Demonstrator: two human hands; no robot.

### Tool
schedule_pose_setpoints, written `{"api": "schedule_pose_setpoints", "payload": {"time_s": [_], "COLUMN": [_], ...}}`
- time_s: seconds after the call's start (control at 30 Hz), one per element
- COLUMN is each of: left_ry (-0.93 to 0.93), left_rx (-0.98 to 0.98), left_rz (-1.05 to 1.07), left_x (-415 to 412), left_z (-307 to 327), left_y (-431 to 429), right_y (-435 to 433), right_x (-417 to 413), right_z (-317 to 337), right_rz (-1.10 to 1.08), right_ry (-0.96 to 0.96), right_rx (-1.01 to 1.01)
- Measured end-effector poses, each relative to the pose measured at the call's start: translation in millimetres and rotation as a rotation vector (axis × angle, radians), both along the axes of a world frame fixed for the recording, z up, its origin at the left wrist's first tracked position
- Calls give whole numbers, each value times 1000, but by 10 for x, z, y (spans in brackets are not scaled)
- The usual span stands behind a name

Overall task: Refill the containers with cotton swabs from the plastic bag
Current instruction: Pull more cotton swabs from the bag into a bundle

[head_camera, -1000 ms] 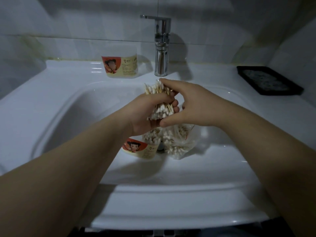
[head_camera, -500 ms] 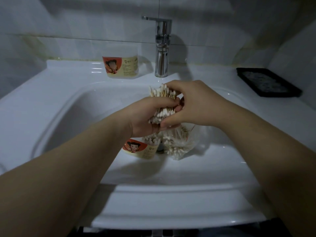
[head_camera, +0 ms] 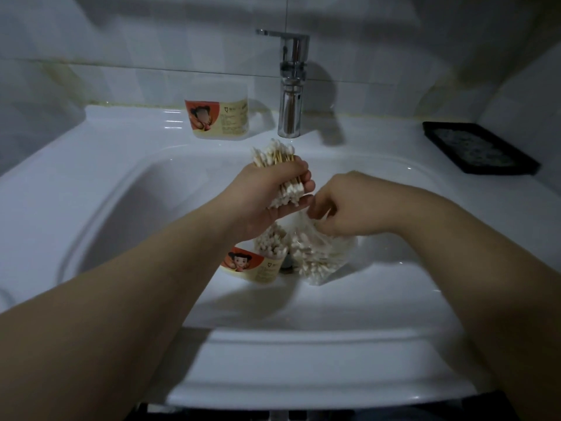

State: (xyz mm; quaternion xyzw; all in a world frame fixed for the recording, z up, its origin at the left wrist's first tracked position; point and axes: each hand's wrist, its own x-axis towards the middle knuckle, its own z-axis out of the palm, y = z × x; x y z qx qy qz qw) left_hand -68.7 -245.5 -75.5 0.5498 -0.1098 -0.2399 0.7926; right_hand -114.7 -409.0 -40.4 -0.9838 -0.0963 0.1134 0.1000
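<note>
My left hand (head_camera: 267,196) grips a thick bundle of cotton swabs (head_camera: 274,154) upright over the basin. Below it, a clear container (head_camera: 258,265) with an orange cartoon label leans in the basin, with swabs standing in it. Right beside it lies the clear plastic bag (head_camera: 321,256) holding many swabs. My right hand (head_camera: 343,208) has its fingers curled down at the bag's upper edge and pinches the plastic. A second labelled container (head_camera: 218,117) stands on the back ledge, left of the tap; its contents are not visible.
A chrome tap (head_camera: 291,86) rises at the back centre of the white sink (head_camera: 91,189). A black tray (head_camera: 476,147) lies on the ledge at the right. Tiled walls close in behind and at the right.
My right hand has let go of the swab bundle and dropped to the plastic bag. The left hand keeps the bundle and has lifted slightly toward the tap.
</note>
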Motion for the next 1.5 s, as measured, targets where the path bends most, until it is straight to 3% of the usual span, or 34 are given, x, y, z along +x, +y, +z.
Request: {"api": "schedule_pose_setpoints", "payload": {"time_s": [0.37,0.57,0.9,1.17,1.3,1.5], "left_ry": [25,52,-29,-169,-167,-141], "left_rx": [-75,-123,-2,238,298,296], "left_rz": [70,83,6,169,170,165], "left_x": [26,32,-36,-39,-42,-35], "left_z": [11,26,61,34,9,0], "left_y": [25,27,33,0,-17,-24], "right_y": [83,78,-51,-140,-160,-207], "right_x": [21,21,56,35,-8,22], "right_z": [-86,-101,-10,64,135,176], "right_rz": [107,122,17,-106,-169,-272], "right_ry": [160,135,-43,-110,-73,-175], "right_rx": [-176,-193,39,111,272,466]}}
